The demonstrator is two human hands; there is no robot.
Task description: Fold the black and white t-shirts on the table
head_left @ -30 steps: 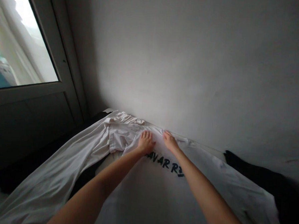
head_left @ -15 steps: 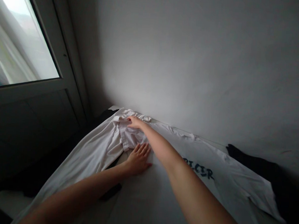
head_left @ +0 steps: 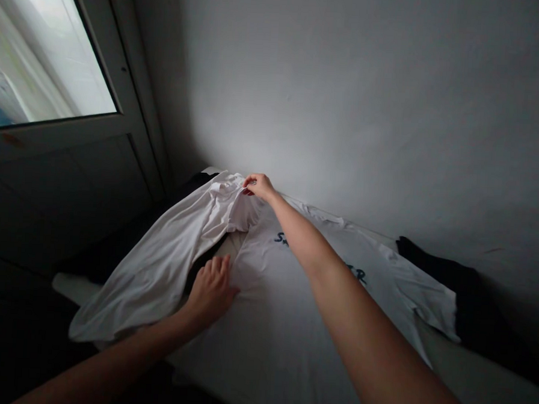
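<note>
**Right hand** [head_left: 259, 187]: fingertips pinched shut on a gathered fold of a white long-sleeved cotton shirt [head_left: 286, 311], close to a grey plaster wall [head_left: 347, 97]. **Left hand** [head_left: 210, 289]: open, fingers slightly curled, pressing on the cloth. The shirt lies spread, with dark teal lettering [head_left: 321, 253] across it. Risks: a light pinch could let the fold slip; a hard pull could drag the cloth under the left hand, rucking it.

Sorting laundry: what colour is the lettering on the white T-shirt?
The lettering is dark teal, best in the head view.
</note>
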